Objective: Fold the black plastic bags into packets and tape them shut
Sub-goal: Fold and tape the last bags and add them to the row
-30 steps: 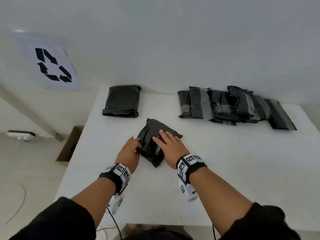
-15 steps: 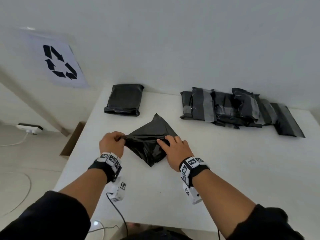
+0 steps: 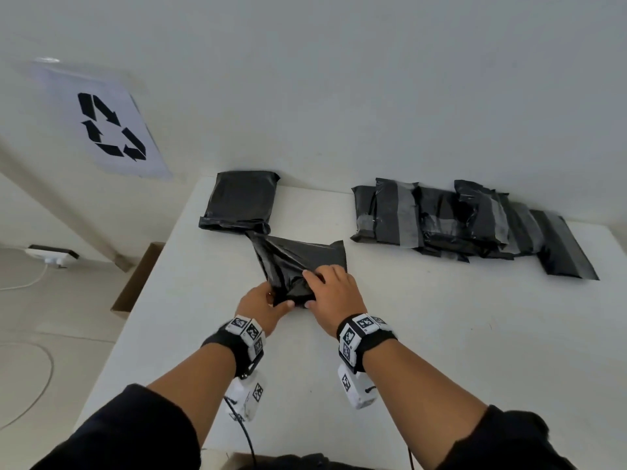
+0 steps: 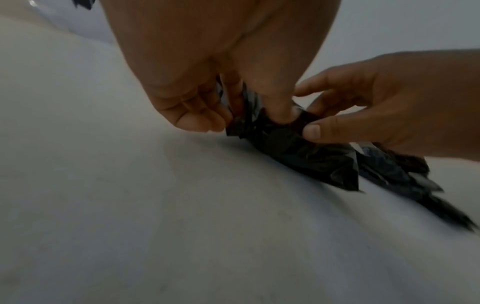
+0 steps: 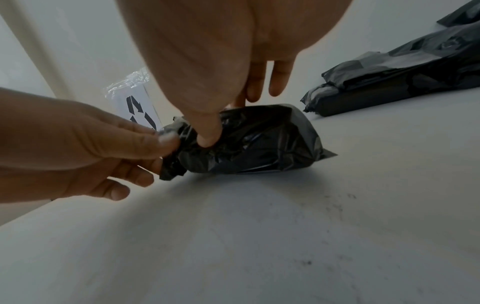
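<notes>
Black sleeves (image 3: pixel 135 432) pushed up the forearms; black wristbands (image 3: pixel 373 340) carry white blocks printed with black-and-white square markers.

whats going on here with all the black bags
A person is folding a black bag on a white table. The left hand pinches its near corner and the right hand holds the crumpled end beside it; the far part lies loose and untaped. A folded packet sits behind it by the wall, and a pile of taped packets lies at the back right.
</notes>
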`<state>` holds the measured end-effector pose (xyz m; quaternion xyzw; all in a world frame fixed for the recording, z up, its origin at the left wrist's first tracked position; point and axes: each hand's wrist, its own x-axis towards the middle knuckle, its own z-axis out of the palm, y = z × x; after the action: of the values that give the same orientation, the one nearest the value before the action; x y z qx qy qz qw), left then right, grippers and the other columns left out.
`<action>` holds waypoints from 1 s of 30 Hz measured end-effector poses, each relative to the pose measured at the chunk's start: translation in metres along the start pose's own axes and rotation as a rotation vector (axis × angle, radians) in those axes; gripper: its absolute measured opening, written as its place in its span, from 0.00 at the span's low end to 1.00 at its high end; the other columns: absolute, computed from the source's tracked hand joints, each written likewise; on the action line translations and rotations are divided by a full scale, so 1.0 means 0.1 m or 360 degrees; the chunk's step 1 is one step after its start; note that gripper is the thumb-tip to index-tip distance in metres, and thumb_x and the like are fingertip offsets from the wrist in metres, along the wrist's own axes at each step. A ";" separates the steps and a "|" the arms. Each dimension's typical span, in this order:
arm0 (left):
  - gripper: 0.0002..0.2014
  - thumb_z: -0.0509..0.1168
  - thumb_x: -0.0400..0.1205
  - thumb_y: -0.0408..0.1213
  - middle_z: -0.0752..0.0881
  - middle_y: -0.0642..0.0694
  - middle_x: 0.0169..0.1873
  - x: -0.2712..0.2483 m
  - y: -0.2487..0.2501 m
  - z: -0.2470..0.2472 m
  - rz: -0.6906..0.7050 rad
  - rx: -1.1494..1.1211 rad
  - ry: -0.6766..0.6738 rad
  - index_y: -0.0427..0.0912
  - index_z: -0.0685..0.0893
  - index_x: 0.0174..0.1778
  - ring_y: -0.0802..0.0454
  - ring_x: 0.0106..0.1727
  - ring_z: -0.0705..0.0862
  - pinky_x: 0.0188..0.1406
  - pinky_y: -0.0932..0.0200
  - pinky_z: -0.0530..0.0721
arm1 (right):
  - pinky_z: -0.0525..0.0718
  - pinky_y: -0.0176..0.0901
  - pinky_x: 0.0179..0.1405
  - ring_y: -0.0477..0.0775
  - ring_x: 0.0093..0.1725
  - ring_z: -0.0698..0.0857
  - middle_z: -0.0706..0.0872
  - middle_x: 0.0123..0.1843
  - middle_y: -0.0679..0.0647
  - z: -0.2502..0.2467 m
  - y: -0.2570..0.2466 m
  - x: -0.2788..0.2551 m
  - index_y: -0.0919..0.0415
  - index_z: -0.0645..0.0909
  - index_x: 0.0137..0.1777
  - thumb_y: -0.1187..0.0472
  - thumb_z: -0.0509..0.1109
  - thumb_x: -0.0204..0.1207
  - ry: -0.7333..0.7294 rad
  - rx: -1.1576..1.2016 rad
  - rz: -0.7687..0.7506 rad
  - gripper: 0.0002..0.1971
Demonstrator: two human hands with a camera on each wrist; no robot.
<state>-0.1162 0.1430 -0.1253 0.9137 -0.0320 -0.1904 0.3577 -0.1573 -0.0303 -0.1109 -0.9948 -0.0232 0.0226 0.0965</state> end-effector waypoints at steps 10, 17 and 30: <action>0.10 0.58 0.84 0.26 0.86 0.50 0.35 0.11 -0.23 -0.33 0.0128 -0.0397 0.0265 0.45 0.81 0.46 0.52 0.36 0.81 0.40 0.57 0.78 | 0.68 0.61 0.78 0.67 0.82 0.63 0.66 0.83 0.59 0.13 0.13 0.00 0.48 0.66 0.83 0.66 0.68 0.79 -0.0042 0.0088 -0.0080 0.33; 0.12 0.70 0.75 0.49 0.89 0.53 0.42 0.00 -0.26 -0.38 0.0011 -0.0779 0.0197 0.49 0.83 0.51 0.54 0.44 0.85 0.43 0.61 0.78 | 0.66 0.60 0.79 0.68 0.82 0.63 0.67 0.82 0.60 0.20 0.11 -0.03 0.48 0.68 0.82 0.71 0.67 0.77 -0.0004 0.0082 -0.0079 0.34; 0.25 0.73 0.76 0.56 0.86 0.46 0.56 0.17 -0.22 -0.48 -0.0487 -0.1286 -0.0037 0.48 0.78 0.63 0.45 0.55 0.88 0.48 0.43 0.90 | 0.63 0.58 0.82 0.67 0.83 0.62 0.66 0.83 0.61 0.15 0.14 -0.07 0.50 0.68 0.82 0.76 0.62 0.75 0.0019 0.0109 -0.0117 0.37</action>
<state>-0.0841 0.1866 -0.1137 0.6921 0.1771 -0.2488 0.6540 -0.1647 -0.0410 -0.1283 -0.9895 -0.0584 0.0140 0.1314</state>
